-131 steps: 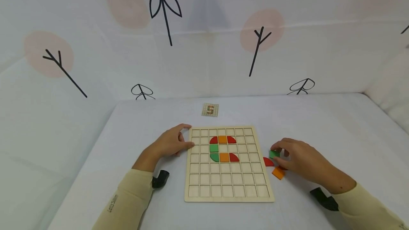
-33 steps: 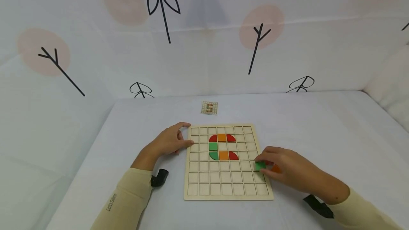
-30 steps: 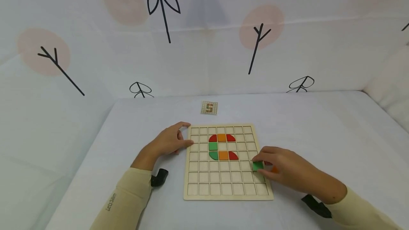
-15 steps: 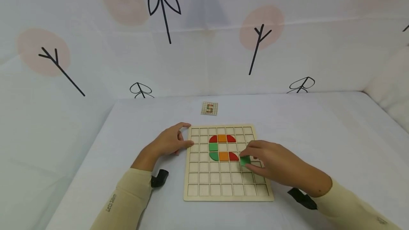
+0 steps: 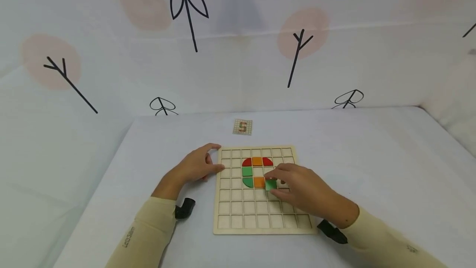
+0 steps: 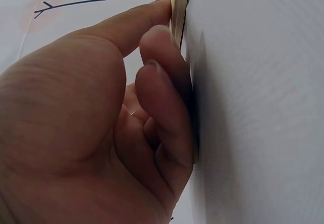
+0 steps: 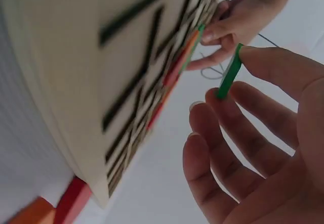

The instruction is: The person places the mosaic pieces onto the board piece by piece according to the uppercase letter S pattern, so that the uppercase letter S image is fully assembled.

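My right hand (image 5: 305, 187) pinches a green square tile (image 5: 271, 185) between thumb and fingertips. In the right wrist view this green tile (image 7: 230, 72) hangs in the air, apart from the board's surface. Below it lies the wooden grid board (image 5: 260, 231). Set in its cells are red quarter-round tiles (image 5: 247, 162), orange squares (image 5: 259, 182), a green square (image 5: 247, 171) and a green quarter-round (image 5: 248, 182). The red quarter-round right of the lower orange square is hidden behind the held tile. My left hand (image 5: 195, 166) touches the board's left edge, thumb and index finger spread along it.
A small card (image 5: 242, 127) with an S pattern on a grid lies behind the board. On the table by the board's right edge sit a red tile (image 7: 73, 199) and an orange tile (image 7: 34, 213). A printed cloth (image 5: 238, 73) hangs behind the table.
My right hand picked up the green square tile right of the board and carried it left over the grid, to near the lower row of coloured tiles. The left hand has stayed put.
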The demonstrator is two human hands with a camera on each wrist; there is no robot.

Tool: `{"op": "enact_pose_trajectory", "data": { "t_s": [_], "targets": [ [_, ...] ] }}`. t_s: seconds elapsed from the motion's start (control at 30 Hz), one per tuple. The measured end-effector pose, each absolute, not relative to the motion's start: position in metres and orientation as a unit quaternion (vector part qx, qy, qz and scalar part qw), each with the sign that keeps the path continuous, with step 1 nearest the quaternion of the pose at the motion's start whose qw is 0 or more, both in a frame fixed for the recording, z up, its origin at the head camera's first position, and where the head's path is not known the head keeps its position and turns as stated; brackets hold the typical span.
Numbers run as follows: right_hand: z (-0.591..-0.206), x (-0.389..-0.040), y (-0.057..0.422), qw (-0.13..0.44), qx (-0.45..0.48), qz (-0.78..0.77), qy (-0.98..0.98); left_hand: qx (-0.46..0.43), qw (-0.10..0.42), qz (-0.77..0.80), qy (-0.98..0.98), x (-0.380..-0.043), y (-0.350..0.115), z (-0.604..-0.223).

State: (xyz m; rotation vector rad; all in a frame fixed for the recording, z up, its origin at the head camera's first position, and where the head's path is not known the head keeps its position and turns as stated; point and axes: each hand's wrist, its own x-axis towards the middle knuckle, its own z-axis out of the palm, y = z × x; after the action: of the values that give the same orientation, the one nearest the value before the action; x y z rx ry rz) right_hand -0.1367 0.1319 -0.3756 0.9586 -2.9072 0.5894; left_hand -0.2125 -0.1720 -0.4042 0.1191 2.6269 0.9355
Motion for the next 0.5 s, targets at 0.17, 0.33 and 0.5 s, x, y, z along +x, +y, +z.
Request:
{"op": "enact_pose_trajectory", "data": {
  "t_s": [0.17, 0.33, 0.5],
  "targets": [
    [-0.385, -0.139, 0.132, 0.001, 0.325, 0.172, -0.930, 0.041, 0.173, 0.331, 0.927, -0.211, -0.173, -0.405],
    [-0.388, -0.140, 0.133, -0.013, 0.331, 0.175, -0.927, 0.045, 0.174, 0.335, 0.925, -0.212, -0.173, -0.405],
    [-0.390, -0.141, 0.134, -0.012, 0.340, 0.180, -0.923, 0.042, 0.173, 0.336, 0.925, -0.211, -0.173, -0.405]
  ]
}}
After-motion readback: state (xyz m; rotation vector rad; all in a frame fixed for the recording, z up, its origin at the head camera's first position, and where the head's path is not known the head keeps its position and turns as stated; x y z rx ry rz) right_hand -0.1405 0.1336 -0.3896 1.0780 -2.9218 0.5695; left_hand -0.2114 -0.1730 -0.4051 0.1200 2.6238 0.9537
